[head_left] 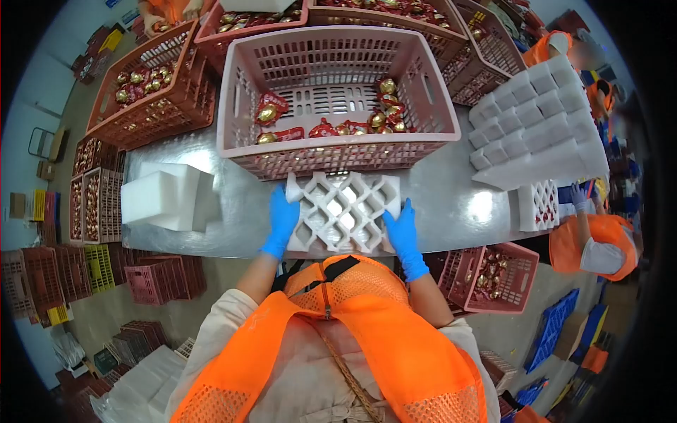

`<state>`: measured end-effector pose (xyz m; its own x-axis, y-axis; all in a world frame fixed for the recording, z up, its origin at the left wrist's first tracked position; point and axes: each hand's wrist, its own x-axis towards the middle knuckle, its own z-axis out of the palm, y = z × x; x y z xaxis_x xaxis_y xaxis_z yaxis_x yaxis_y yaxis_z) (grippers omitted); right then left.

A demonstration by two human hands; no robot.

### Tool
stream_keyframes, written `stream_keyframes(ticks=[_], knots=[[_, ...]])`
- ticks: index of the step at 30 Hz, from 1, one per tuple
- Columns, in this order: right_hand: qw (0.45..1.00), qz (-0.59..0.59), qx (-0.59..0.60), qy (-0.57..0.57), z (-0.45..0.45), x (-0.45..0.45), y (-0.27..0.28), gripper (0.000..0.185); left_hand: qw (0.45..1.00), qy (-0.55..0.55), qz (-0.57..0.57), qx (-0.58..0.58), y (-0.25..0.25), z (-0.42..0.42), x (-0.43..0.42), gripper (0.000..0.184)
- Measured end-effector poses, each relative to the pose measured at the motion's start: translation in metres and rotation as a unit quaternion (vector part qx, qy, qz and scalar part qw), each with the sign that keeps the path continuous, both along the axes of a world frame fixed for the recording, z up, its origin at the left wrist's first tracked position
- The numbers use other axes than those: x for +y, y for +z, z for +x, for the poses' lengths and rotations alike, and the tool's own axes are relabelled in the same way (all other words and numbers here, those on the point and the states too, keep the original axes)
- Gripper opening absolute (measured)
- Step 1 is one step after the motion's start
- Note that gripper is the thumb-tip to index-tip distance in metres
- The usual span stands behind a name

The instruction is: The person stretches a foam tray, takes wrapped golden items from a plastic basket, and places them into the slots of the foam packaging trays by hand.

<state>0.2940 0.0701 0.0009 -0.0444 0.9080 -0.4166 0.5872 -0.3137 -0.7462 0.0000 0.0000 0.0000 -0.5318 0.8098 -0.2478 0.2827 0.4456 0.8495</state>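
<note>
A white foam lattice with diamond-shaped openings lies on the metal table in front of my body. My left hand, in a blue glove, holds its left edge. On the opposite edge is my right hand, also blue-gloved, with its fingers against the foam. Metal shows through the lattice's openings. Just beyond it stands a pale pink crate with several red and gold wrapped pieces along its near side and right corner.
White foam blocks lie at the left. Stacked foam lattices stand at the right. An orange-brown crate and others line the far side. A co-worker in an orange vest is at the right; another's hands show at the top left.
</note>
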Motion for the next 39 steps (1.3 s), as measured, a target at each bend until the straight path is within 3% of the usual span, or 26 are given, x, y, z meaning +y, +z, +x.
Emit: stream_keyframes(ticks=[2,3,5,9,11,12,14,16,18,20,22,23,24,25,26,28,31,32,33,35,39], knots=[[0.959,0.277,-0.060,0.017,-0.015,-0.009,0.024,0.074,0.994,-0.004,0.041,0.100,0.005,-0.006,0.005,0.057],[0.958,0.279,-0.068,0.017,0.004,0.004,0.047,0.074,0.995,-0.006,0.044,0.093,0.002,0.013,0.015,0.057],[0.873,0.369,-0.194,0.252,-0.002,0.010,0.080,0.067,0.994,-0.019,0.070,0.087,0.006,0.008,0.007,0.056],[0.869,0.336,-0.209,0.298,0.004,0.035,0.063,0.058,0.995,0.014,0.091,0.038,0.008,0.011,0.007,0.057],[0.873,0.290,-0.185,0.345,0.002,0.042,0.081,0.049,0.990,-0.013,0.007,-0.138,0.002,0.001,0.005,0.058],[0.866,0.282,-0.186,0.369,0.007,0.043,0.095,0.040,0.991,-0.003,0.012,-0.133,0.003,0.000,-0.004,0.058],[0.886,0.150,0.029,0.438,0.013,0.066,0.169,0.037,0.998,0.011,-0.044,-0.042,0.011,-0.003,-0.019,0.058],[0.902,0.187,0.149,0.360,0.010,0.094,0.235,0.031,0.968,-0.137,-0.135,0.165,0.102,-0.005,-0.035,0.055],[0.898,0.230,0.106,0.359,-0.008,0.157,0.259,0.030,0.969,-0.168,-0.174,-0.049,0.200,-0.005,-0.025,0.037],[0.868,0.227,-0.002,0.441,-0.053,0.219,0.248,0.033,0.968,-0.209,-0.078,-0.117,0.272,-0.004,-0.007,0.027],[0.786,0.211,-0.117,0.569,-0.100,0.260,0.201,0.055,0.961,-0.272,-0.041,0.030,0.304,-0.021,0.031,0.026],[0.782,0.209,-0.115,0.576,-0.116,0.269,0.180,0.055,0.959,-0.276,-0.003,0.065,0.301,-0.032,0.060,0.028],[0.733,0.160,-0.163,0.641,-0.129,0.276,0.162,0.064,0.954,-0.282,0.032,0.100,0.295,-0.044,0.093,0.029],[0.678,0.109,-0.209,0.697,-0.140,0.280,0.146,0.073,0.938,-0.316,-0.010,0.140,0.280,-0.058,0.127,0.034],[0.678,0.105,-0.208,0.697,-0.152,0.285,0.132,0.073,0.918,-0.351,-0.052,0.178,0.255,-0.070,0.160,0.039],[0.621,0.080,-0.309,0.716,-0.167,0.290,0.107,0.087,0.886,-0.425,-0.100,0.158,0.192,-0.082,0.211,0.062],[0.650,0.008,-0.262,0.713,-0.161,0.285,0.067,0.093,0.824,-0.508,-0.194,0.160,0.128,-0.061,0.253,0.095],[0.651,0.044,-0.298,0.697,-0.157,0.271,0.081,0.089,0.805,-0.519,-0.233,0.166,0.110,-0.050,0.263,0.103],[0.618,0.041,-0.358,0.699,-0.160,0.264,0.080,0.085,0.794,-0.539,-0.247,0.135,0.085,-0.042,0.271,0.109],[0.564,0.055,-0.385,0.728,-0.159,0.266,0.085,0.083,0.778,-0.536,-0.298,0.137,0.069,-0.024,0.263,0.112],[0.613,0.015,-0.366,0.700,-0.157,0.280,0.087,0.082,0.781,-0.556,-0.169,0.229,0.064,-0.006,0.234,0.103]])
